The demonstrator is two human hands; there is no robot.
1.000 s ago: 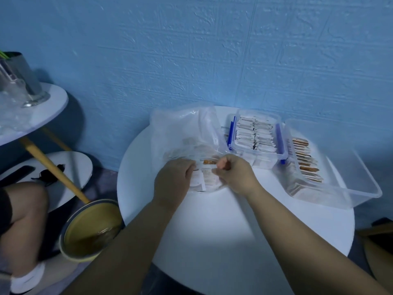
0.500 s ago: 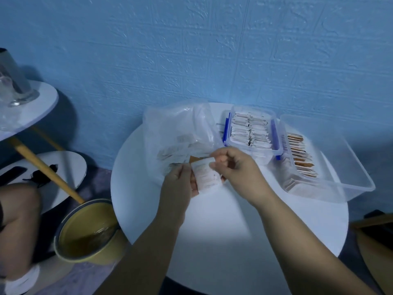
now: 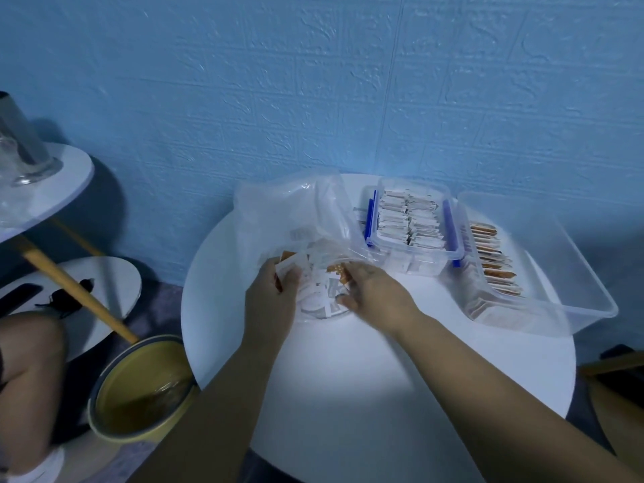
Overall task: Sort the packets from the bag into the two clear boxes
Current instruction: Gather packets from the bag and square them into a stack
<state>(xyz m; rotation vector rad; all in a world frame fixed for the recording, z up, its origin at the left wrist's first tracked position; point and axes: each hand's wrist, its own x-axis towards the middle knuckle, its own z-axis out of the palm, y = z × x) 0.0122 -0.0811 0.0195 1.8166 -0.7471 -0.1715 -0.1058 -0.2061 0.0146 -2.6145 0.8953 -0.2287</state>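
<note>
Head view: the small clear blue-clipped box point(image 3: 418, 264) is packed with white packets point(image 3: 407, 221). The large clear plastic box point(image 3: 575, 273), far right, holds a row of orange packets point(image 3: 491, 259). Sorting is well along.

The left hand point(image 3: 275, 298) has its grip on a few loose packets point(image 3: 292, 270) at the mouth of the crumpled clear plastic bag point(image 3: 296, 210) on the round white bench point(image 3: 348, 378). The right hand point(image 3: 373, 291) is blurred, so I cannot tell its grip. The bag hides how many remain.

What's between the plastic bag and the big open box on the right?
The smaller blue-latched box, full of white packets, as the head view shows.
</note>
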